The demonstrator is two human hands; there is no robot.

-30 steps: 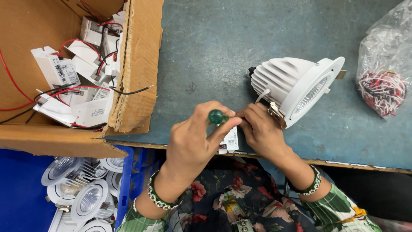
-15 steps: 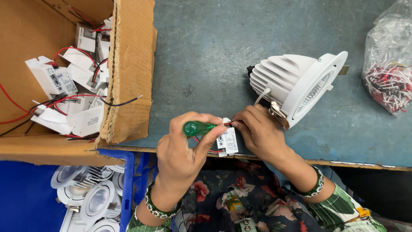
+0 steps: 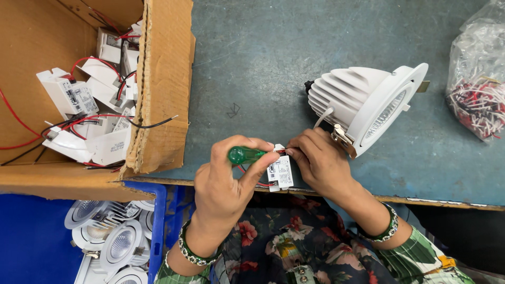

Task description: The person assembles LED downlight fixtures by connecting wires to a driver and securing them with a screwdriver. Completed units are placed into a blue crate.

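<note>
My left hand (image 3: 226,181) grips a green-handled screwdriver (image 3: 245,154), its shaft pointing right into a small white driver box (image 3: 280,172) at the table's front edge. My right hand (image 3: 318,160) pinches the wire ends at the top of that box. Red and black leads run under the box. A white cable goes from the box area up to a white finned downlight (image 3: 368,105) lying on its side just beyond my right hand.
A cardboard box (image 3: 163,89) at the left holds several white driver boxes (image 3: 68,94) with red and black wires. A clear bag of wires (image 3: 478,89) lies at the right. A blue bin (image 3: 158,210) below the table holds several downlights.
The screwdriver has swung from end-on to lying level, with its tip now at the driver box. Both hands have stayed over the box.
</note>
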